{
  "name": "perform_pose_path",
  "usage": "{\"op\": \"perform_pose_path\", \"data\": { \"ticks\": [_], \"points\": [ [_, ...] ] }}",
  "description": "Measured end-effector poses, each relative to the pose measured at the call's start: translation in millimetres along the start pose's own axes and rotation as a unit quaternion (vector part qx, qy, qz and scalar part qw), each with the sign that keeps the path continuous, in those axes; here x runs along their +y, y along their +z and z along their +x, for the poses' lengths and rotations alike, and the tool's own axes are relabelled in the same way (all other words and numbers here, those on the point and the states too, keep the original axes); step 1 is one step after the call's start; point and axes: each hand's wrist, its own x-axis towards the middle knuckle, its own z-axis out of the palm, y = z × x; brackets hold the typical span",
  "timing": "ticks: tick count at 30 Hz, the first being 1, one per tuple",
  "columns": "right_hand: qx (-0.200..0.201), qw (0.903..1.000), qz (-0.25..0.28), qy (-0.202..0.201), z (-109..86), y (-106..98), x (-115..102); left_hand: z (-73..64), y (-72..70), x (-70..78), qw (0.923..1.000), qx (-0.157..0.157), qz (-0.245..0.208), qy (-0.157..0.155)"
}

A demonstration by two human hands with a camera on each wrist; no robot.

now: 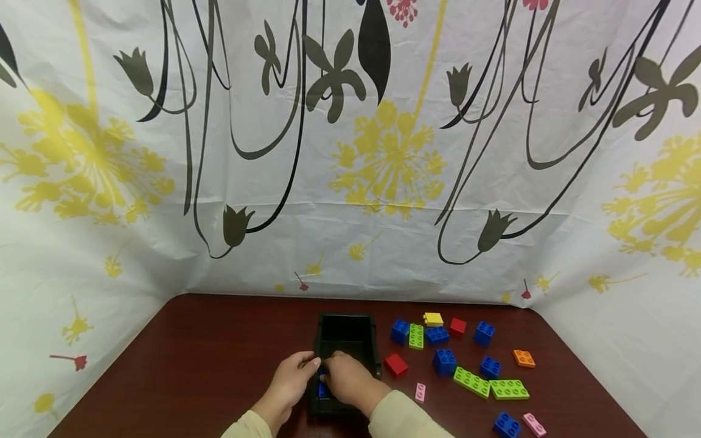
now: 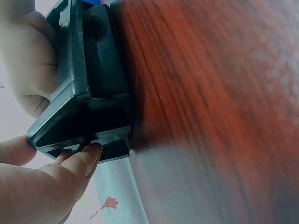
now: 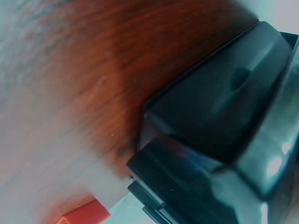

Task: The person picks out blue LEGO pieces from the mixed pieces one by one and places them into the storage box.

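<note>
A black plastic bin (image 1: 347,322) stands on the table in front of me. At its left side my left hand (image 1: 291,380) pinches the rim; in the left wrist view the thumb lies over the edge and the fingers (image 2: 84,161) sit under it. My right hand (image 1: 350,378) reaches down into the bin, its knuckles bent. Blue bricks (image 1: 322,390) show inside, beside the right hand's fingers. The right fingertips are hidden, so I cannot tell whether they hold a brick. In the right wrist view only the bin's outer wall (image 3: 210,98) shows, without the hand.
Right of the bin lie loose toy bricks: several blue ones (image 1: 445,362), red (image 1: 396,365), lime green (image 1: 509,389), yellow (image 1: 433,319), orange (image 1: 524,358) and pink (image 1: 420,392). Dark red-brown tabletop (image 1: 230,347) extends left. A patterned cloth (image 1: 328,243) hangs behind the table.
</note>
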Motion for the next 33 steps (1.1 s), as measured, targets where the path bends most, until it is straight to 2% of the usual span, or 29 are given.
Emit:
{"op": "perform_pose_path", "data": {
  "ticks": [10,23,28,33],
  "points": [
    [0.0,1.0,-0.001,0.003,1.0,3.7,-1.1,0.5,-1.1,-1.0,1.0,0.001,-0.001,0.005],
    [0.0,0.9994,-0.002,0.034,-2.3,-2.9,-5.4,1.8,-1.3,-1.3,1.0,-0.003,0.007,-0.002],
    [0.023,0.9994,-0.006,0.024,-9.0,-10.8,-8.1,1.9,-0.8,-2.4,0.9999,-0.001,0.01,-0.002],
    [0.025,0.9996,-0.003,0.016,-15.0,-18.7,-9.2,2.2,0.1,-3.9,1.0,-0.001,0.008,-0.006]
  ]
}}
